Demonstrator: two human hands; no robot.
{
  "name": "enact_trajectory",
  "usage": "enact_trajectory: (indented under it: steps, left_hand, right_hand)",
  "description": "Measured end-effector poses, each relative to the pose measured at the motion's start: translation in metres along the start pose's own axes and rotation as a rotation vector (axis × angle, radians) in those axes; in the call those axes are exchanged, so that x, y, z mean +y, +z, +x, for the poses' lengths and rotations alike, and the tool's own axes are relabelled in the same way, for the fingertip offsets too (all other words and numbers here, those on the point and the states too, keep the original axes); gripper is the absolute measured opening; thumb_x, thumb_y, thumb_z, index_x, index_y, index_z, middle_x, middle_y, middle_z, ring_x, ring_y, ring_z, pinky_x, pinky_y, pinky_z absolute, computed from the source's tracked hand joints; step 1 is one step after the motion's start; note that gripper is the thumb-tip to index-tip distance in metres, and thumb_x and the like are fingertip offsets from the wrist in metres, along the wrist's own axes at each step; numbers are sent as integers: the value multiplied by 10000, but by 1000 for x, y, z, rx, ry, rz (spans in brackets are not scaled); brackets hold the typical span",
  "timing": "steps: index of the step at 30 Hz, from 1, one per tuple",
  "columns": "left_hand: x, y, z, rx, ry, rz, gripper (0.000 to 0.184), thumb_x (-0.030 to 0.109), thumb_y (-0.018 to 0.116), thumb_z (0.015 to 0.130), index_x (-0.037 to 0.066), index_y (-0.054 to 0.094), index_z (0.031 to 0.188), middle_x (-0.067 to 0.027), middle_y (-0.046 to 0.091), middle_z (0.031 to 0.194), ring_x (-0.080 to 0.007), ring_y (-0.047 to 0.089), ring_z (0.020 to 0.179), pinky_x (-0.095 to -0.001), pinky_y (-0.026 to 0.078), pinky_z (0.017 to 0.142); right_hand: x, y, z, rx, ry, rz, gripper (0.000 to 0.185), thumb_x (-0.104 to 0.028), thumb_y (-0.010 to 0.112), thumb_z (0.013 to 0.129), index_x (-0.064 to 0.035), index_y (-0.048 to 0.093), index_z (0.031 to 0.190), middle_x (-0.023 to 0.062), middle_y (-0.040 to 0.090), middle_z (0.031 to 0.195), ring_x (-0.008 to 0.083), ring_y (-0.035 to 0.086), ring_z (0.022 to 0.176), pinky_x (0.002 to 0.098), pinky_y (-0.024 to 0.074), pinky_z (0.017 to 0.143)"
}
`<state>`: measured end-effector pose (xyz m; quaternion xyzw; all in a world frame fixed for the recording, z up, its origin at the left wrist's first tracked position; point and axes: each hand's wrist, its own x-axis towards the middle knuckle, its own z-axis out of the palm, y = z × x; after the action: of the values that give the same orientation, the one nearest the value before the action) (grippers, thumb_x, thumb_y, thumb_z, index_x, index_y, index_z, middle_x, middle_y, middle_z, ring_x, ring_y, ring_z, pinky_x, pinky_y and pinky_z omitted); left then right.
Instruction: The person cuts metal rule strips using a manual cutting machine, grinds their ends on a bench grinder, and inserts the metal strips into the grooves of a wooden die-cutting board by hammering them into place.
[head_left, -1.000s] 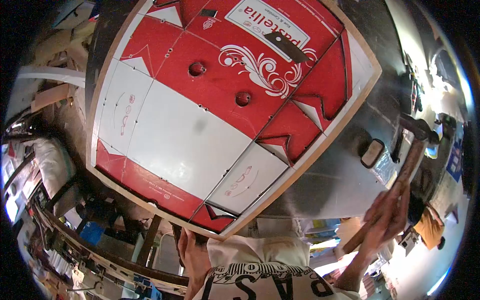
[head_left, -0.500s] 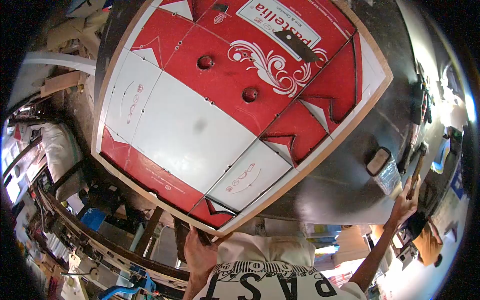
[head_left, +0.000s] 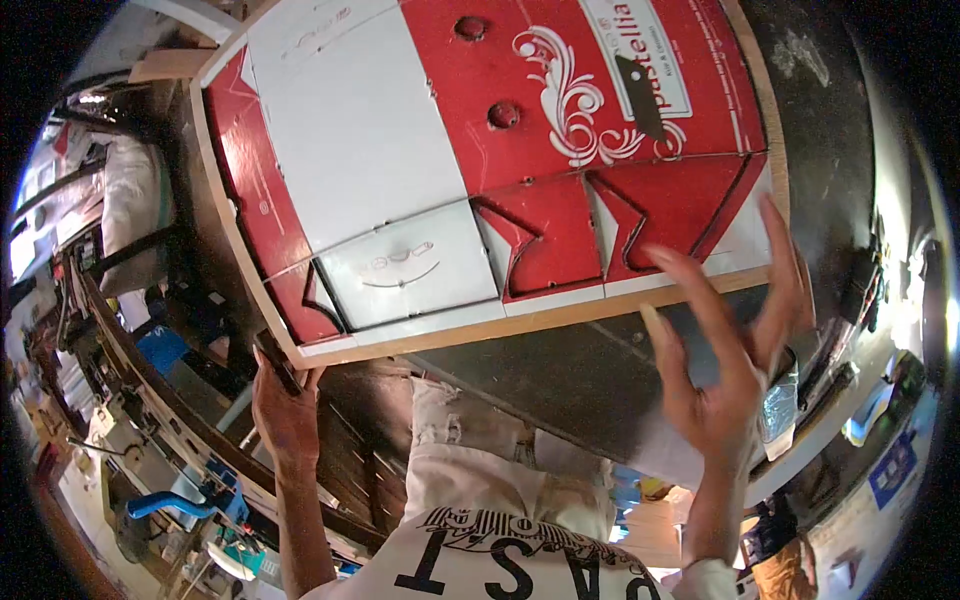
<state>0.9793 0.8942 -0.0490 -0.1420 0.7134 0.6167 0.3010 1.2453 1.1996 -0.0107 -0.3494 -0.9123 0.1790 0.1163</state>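
A large wooden-edged board [head_left: 540,322] faces me, tilted, covered by a red and white printed carton sheet [head_left: 360,130]. Black cut lines and folded flaps run across the sheet, and two round holes show in the red part. On its printed label lies a flat dark metal piece [head_left: 640,95]. At the near left corner, my left hand [head_left: 287,410] is closed around the board, partly hidden beneath it. My right hand [head_left: 728,375] is raised by the near right edge, slightly blurred, its fingers spread with nothing in them.
Under the board is a dark tabletop [head_left: 560,385]. A foil-wrapped block [head_left: 782,405] lies beyond my right hand. Wooden pieces [head_left: 185,62] and a pale sack [head_left: 133,205] are at the left. Another person's orange clothing [head_left: 780,578] shows at lower right.
The board has turned and shifted, its near edge now more level. My left hand moved left with its corner. My right hand let go of a wooden-handled tool and came in to the board's right edge.
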Motion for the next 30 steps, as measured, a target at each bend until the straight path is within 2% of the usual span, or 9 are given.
enact_trajectory:
  steps: [1, 3, 4, 6, 7, 18, 21, 27, 30]
  left_hand:
    - [-10, -8, -4, -15, 252, 665, 397, 85, 604, 966, 10, 498, 1342, -71, 657, 1107, -214, 642, 984, -341, 543, 885]
    - [-15, 17, -25, -66, 368, 1197, 372, 280, 458, 1051, 10, 520, 1301, -98, 667, 1135, -219, 639, 1048, -353, 530, 927]
    - [-27, 7, -25, -62, 361, 1192, 372, 280, 458, 1051, 10, 520, 1301, -98, 667, 1135, -219, 639, 1048, -353, 530, 927]
    - [-55, -14, -26, -55, -133, -122, 414, 303, 527, 1023, 43, 497, 1344, -161, 645, 1183, -249, 642, 1052, -355, 537, 861]
    - [-66, -12, -32, 45, -133, -10, 404, 340, 406, 1064, 79, 497, 1359, -139, 646, 1186, -225, 639, 1033, -318, 536, 860]
    - [-89, -24, -57, 14, -138, -164, 396, 372, 426, 1047, 63, 527, 1275, -167, 648, 1199, -224, 635, 995, -347, 500, 869]
    - [-81, -18, -51, 244, -96, 297, 381, 359, 427, 1049, 26, 576, 1157, -181, 640, 1158, -220, 614, 975, -358, 501, 858]
    - [-91, -112, -20, 148, 287, 514, 416, 229, 629, 929, 26, 582, 1288, -162, 673, 1179, -259, 632, 1013, -387, 471, 986]
    - [-69, -79, -14, 523, 874, 789, 346, 282, 464, 1012, 23, 635, 1166, -156, 668, 1132, -248, 618, 995, -372, 459, 977]
  right_hand:
    - [1, 6, 19, -12, -138, 3, 384, -189, 680, 839, -185, 699, 1222, 209, 356, 1524, 372, 368, 1353, 507, 255, 1120]
    - [3, 11, 41, -70, -325, -60, 374, -184, 677, 836, -162, 696, 1209, 210, 361, 1520, 370, 367, 1355, 505, 263, 1116]
    - [2, 14, 47, -98, -387, -89, 370, -181, 675, 834, -151, 695, 1202, 211, 363, 1517, 370, 367, 1356, 504, 267, 1115]
    - [3, 16, 54, -151, -465, -129, 362, -176, 672, 831, -128, 693, 1189, 212, 368, 1512, 368, 366, 1358, 502, 275, 1111]
    - [2, 17, 56, -173, -490, -142, 358, -173, 670, 829, -117, 691, 1182, 212, 371, 1510, 368, 366, 1359, 501, 278, 1109]
    - [-27, 10, 48, -276, -589, -328, 336, -145, 652, 810, 8, 677, 1108, 218, 398, 1484, 360, 362, 1370, 491, 320, 1089]
    - [-44, 4, 45, -255, -570, -398, 336, -138, 648, 805, 42, 673, 1088, 219, 406, 1477, 358, 361, 1372, 488, 332, 1084]
    - [-56, 26, 35, -114, -451, -223, 323, -111, 649, 793, 90, 660, 1046, 226, 436, 1445, 355, 372, 1367, 489, 344, 1080]
    - [-31, 4, 24, -99, -223, 115, 286, -94, 667, 786, 44, 661, 1036, 228, 514, 1354, 369, 396, 1342, 478, 360, 1068]
